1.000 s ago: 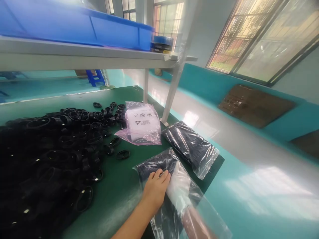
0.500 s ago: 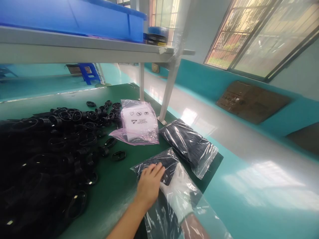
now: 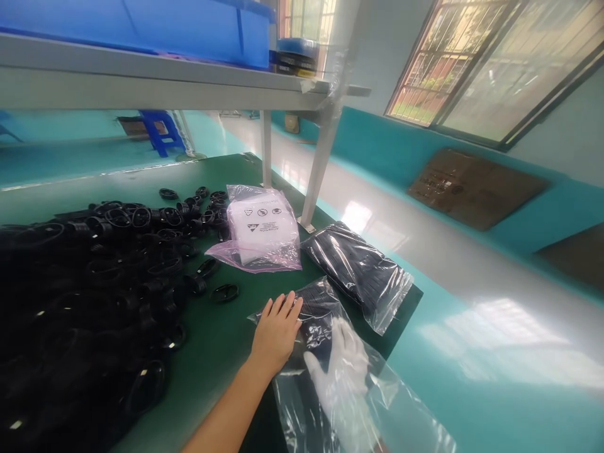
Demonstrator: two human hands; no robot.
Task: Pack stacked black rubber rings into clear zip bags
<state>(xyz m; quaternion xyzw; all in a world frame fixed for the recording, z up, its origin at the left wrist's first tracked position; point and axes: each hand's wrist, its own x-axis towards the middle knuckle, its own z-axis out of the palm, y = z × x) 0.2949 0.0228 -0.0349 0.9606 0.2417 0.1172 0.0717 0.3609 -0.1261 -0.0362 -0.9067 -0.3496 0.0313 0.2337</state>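
– What has just changed here?

– A gap has opened between the hands at lower centre. The bare left hand (image 3: 274,335) rests flat, fingers spread, on a clear plastic bag (image 3: 302,409); the gloved right hand (image 3: 343,371) lies open beneath its film, apparently inside. Neither is clamped on anything.

– What does the shift reveal?

– More of the bag's dark contents (image 3: 317,333), between the hands.

– And nearby?

– A second filled bag (image 3: 356,267) lies just beside, right of centre; black ring-like parts (image 3: 123,264) crowd the tabletop (image 3: 207,352) at left.
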